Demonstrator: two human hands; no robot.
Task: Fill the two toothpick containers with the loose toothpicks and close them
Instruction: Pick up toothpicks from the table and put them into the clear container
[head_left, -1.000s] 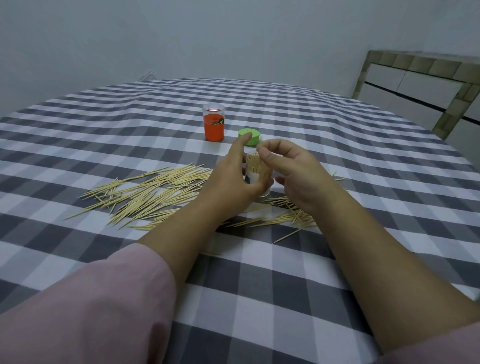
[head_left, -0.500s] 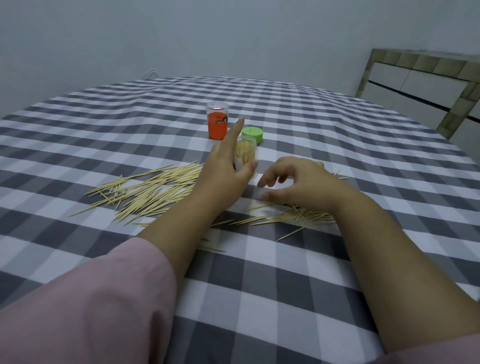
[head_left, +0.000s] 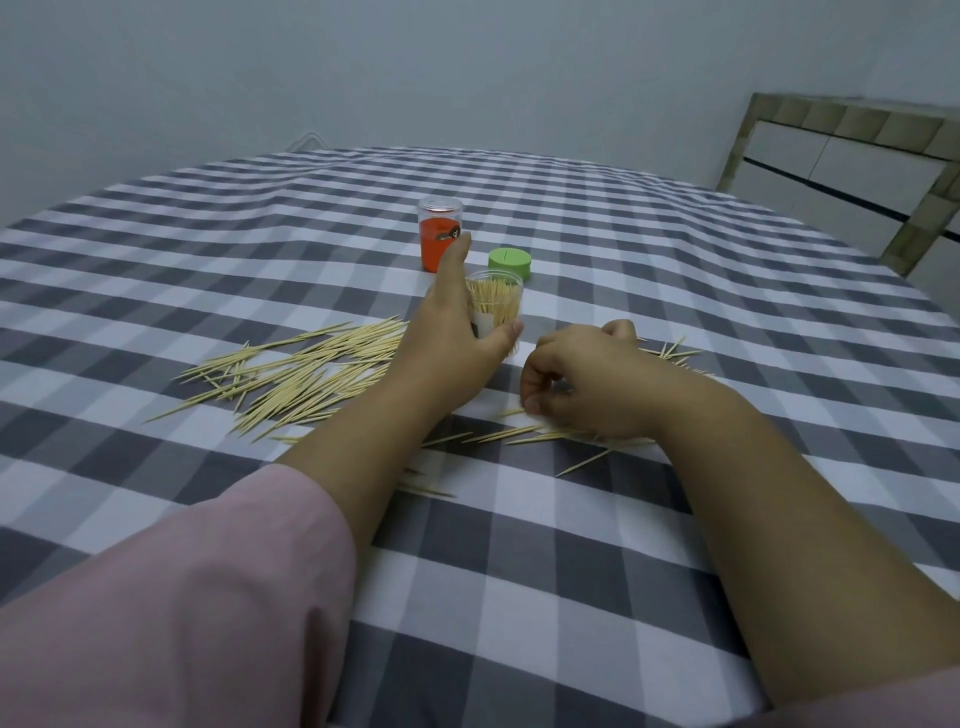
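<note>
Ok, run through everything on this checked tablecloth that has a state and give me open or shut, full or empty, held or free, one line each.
Clear plastic toothpick container: upright, lid off, packed with toothpicks, held.
Orange-labelled clear container: upright, free; lid and contents unclear.
Round green lid: off, lying on the cloth, free.
Left pile of wooden toothpicks: loose.
Right scatter of wooden toothpicks: loose, partly under the hand.
Left hand: grips the clear container.
Right hand: fingers curled on the scatter.

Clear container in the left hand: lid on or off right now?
Off. The clear container shows an open mouth with toothpick tips inside, held upright by the left hand; the green lid sits on the cloth behind it.
</note>
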